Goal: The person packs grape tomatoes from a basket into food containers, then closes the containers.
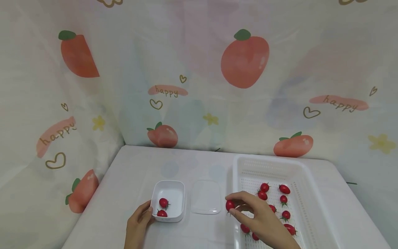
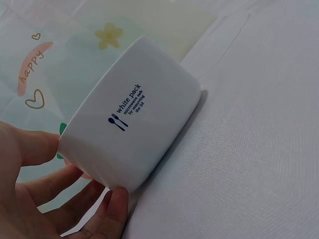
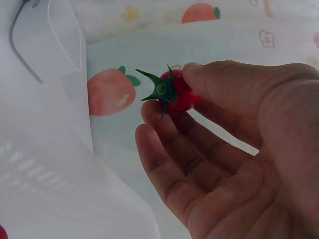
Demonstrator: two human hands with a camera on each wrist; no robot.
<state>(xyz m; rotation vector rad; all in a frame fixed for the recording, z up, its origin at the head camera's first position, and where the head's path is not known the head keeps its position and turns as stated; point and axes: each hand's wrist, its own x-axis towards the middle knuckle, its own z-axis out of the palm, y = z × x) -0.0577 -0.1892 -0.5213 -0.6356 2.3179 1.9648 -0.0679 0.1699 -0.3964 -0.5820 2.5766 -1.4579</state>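
Between thumb and fingertips my right hand (image 1: 256,216) pinches a cherry tomato (image 1: 230,205), held over the left rim of the white basket. In the right wrist view, green sepals top this tomato (image 3: 180,93). My left hand (image 1: 139,221) grips the left side of a small white container (image 1: 176,217), thumb near the rim and fingers against the wall. Two cherry tomatoes (image 1: 163,203) lie inside that container. Printed lettering marks the container's side (image 2: 149,129) in the left wrist view, with the left hand (image 2: 45,199) at its corner.
Right of the container lies a clear lid (image 1: 205,197) on the white table (image 1: 130,173). A large perforated white basket (image 1: 314,193) stands at the right, holding several cherry tomatoes (image 1: 284,189). Behind the table hangs a fruit-printed cloth (image 1: 199,52).
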